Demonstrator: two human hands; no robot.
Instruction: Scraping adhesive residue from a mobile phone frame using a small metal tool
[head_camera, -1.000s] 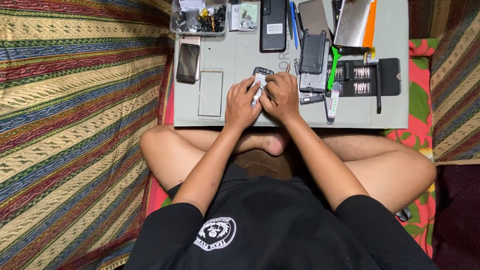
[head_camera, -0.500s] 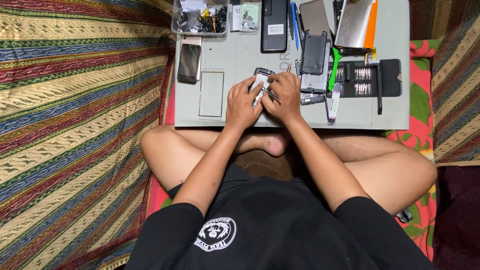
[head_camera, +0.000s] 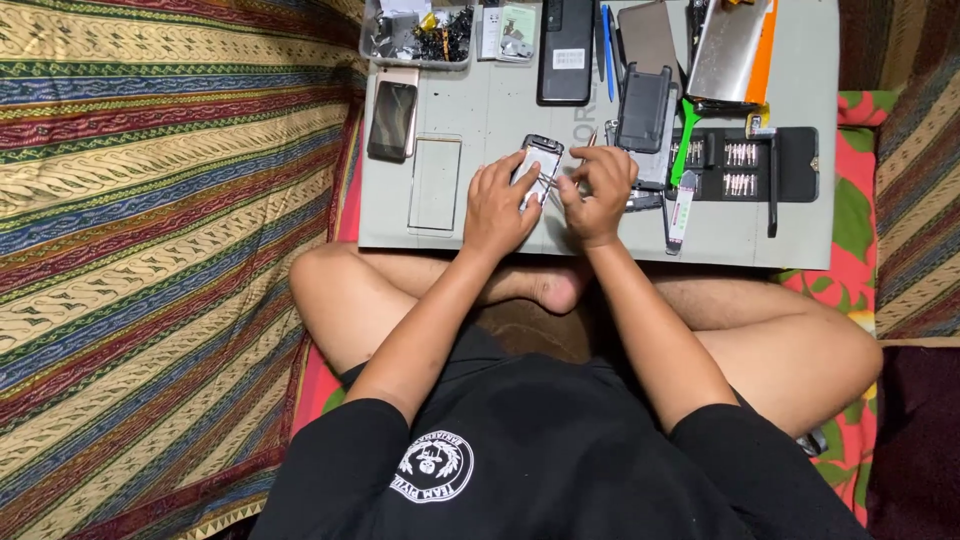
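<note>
A single head-worn camera is looking almost straight down from above the seated person. It is facing forward and down over the black shirt (head_camera: 560, 470) and crossed legs, so the grey worktop (head_camera: 480, 215) is sitting in the upper middle of the frame, fairly near. The left hand (head_camera: 500, 205) and right hand (head_camera: 597, 190) are lying close to centre. Striped cloth (head_camera: 150, 250) is filling the left side. No second view is sharing the scene.

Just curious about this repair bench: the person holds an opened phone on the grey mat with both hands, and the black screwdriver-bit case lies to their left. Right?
Not quite. In the head view the black bit case lies to their right. The left hand and right hand are indeed on the opened phone on the grey mat.
</note>
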